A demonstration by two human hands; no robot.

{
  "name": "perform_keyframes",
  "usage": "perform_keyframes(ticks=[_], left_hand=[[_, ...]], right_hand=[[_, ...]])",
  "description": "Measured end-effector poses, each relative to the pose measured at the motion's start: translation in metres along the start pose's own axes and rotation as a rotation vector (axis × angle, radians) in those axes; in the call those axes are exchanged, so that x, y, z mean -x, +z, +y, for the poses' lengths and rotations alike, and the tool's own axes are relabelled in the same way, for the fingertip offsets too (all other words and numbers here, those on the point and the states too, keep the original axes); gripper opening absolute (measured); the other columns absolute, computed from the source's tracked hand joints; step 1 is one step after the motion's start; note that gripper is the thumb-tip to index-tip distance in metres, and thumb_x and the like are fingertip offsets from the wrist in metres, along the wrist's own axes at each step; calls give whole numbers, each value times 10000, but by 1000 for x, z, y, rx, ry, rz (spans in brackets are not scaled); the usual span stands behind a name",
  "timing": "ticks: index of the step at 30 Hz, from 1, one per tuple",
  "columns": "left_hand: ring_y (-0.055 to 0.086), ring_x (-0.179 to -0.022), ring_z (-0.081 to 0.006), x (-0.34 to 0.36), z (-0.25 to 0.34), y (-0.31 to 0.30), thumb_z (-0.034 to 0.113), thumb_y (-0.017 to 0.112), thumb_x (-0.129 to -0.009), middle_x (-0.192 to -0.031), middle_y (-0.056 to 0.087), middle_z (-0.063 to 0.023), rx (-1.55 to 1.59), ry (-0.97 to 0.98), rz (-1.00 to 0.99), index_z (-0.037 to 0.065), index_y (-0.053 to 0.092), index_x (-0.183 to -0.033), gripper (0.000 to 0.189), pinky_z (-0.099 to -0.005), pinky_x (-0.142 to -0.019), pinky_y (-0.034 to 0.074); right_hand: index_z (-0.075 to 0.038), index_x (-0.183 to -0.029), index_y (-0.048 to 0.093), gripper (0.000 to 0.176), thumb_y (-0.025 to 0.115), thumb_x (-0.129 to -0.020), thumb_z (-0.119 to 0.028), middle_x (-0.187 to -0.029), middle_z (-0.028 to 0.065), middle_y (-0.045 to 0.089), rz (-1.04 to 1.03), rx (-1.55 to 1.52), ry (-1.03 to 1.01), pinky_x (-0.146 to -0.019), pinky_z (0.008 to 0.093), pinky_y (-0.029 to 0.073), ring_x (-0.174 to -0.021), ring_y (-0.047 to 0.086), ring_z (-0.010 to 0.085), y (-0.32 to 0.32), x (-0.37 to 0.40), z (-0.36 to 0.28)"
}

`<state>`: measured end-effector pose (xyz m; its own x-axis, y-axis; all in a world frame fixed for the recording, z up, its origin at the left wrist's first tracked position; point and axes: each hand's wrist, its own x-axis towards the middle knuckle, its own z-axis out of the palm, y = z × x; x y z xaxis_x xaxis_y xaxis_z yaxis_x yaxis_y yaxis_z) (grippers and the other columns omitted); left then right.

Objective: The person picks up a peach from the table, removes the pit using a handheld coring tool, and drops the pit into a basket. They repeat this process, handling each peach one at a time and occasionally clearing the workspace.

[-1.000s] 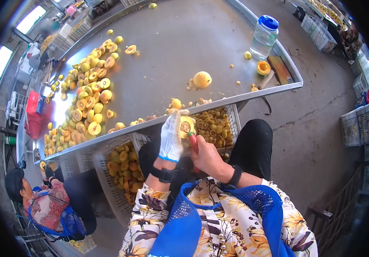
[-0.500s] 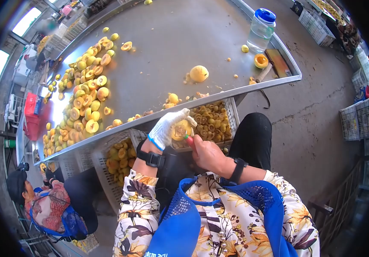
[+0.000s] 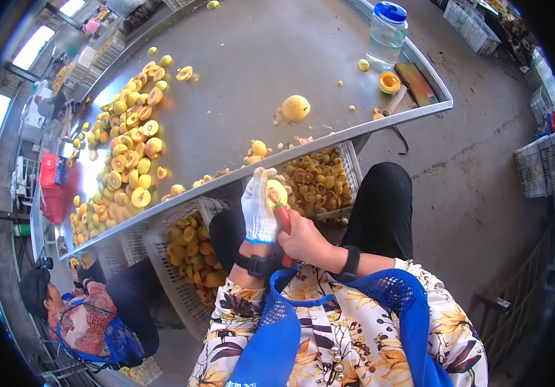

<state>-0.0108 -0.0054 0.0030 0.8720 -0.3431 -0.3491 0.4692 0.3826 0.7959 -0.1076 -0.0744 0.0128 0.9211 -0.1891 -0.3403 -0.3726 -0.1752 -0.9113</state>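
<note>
My left hand [image 3: 261, 205], in a white glove with a blue cuff, is closed around a yellow fruit half [image 3: 277, 192], whose cut face points right. My right hand [image 3: 304, 239] is bare and grips a red-and-green-handled tool [image 3: 283, 218]; its tip meets the fruit and is too small to make out. Both hands are just in front of the metal table's near edge. Below them a white crate [image 3: 350, 164] holds many cut fruit pieces [image 3: 319, 184].
On the metal table [image 3: 238, 71] lie a pile of fruit halves [image 3: 129, 148], a whole fruit [image 3: 296, 108], a water bottle [image 3: 387, 37] and a wooden-handled tool [image 3: 396, 100]. A second crate [image 3: 161, 258] stands lower left. A co-worker [image 3: 90, 316] sits at far left.
My left hand has turned more upright and shifted slightly right, tilting the fruit half with it. My right hand has moved a little left and down with the tool.
</note>
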Motion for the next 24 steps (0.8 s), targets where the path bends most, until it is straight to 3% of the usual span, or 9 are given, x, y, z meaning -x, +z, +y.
perform_keyframes(ticks=[1,5,8,9,12,13,16,20,24], left_hand=[[608,-581,-193,-1,2,4,320,564,-907,-723,634,-111,-40,-24,58,15,629,-863,315,-280,-540,503],[606,-575,-222,-20,19,-7,410,548,-894,-687,622,-131,-58,-406,-197,6,626,-828,417,-307,-519,500],[610,-637,-257,-36,23,-16,441,520,-901,-715,613,-139,-298,-503,-343,16,615,-791,449,-340,-569,507],[619,-663,-262,-40,22,-17,442,509,-905,-736,622,-144,-318,-518,-366,7,620,-844,453,-336,-586,512],[630,-689,-260,-38,25,-18,428,518,-906,-770,636,-140,-142,-508,-422,-1,619,-903,441,-331,-605,520],[636,-696,-255,-27,24,-11,431,520,-905,-801,646,-134,-39,-403,-310,8,613,-961,437,-327,-605,526],[608,-590,-197,-15,4,-7,404,515,-918,-778,646,-110,-147,-53,-85,26,624,-925,394,-291,-545,515],[599,-580,-160,-7,7,-6,419,538,-905,-752,644,-92,15,-282,69,49,627,-824,389,-266,-487,486],[574,-505,-153,-5,4,1,421,548,-900,-664,628,-76,-98,-141,132,47,625,-774,402,-258,-448,462]], right_hand=[[62,-948,456,245,534,-766,-83,-782,267,604,-4,18,-13,-684,419,489,-791,631,382,2,0,5],[57,-943,452,237,535,-762,-71,-737,258,605,-100,185,-38,-664,416,495,-729,631,390,-5,-3,12],[48,-935,453,228,540,-757,-65,-694,249,595,-145,124,-46,-641,415,496,-691,625,402,-6,-2,17],[43,-928,457,224,544,-756,-69,-698,249,594,-130,94,-25,-642,412,494,-699,626,398,-7,-1,17],[34,-908,468,211,555,-754,-81,-720,250,594,-73,34,-8,-648,403,488,-729,629,382,-10,-5,12],[32,-902,473,207,558,-754,-84,-734,250,597,-44,35,-28,-653,398,486,-743,631,372,-10,-5,9],[25,-896,486,194,556,-752,-85,-738,219,596,-13,23,-38,-654,377,478,-726,624,309,-5,-6,8],[11,-908,498,179,537,-756,-77,-693,95,559,-56,-46,-55,-611,320,459,-636,555,188,3,-5,19],[-10,-898,514,158,529,-750,-63,-703,9,511,-223,-344,74,-554,252,420,-602,480,100,-1,-6,19]])
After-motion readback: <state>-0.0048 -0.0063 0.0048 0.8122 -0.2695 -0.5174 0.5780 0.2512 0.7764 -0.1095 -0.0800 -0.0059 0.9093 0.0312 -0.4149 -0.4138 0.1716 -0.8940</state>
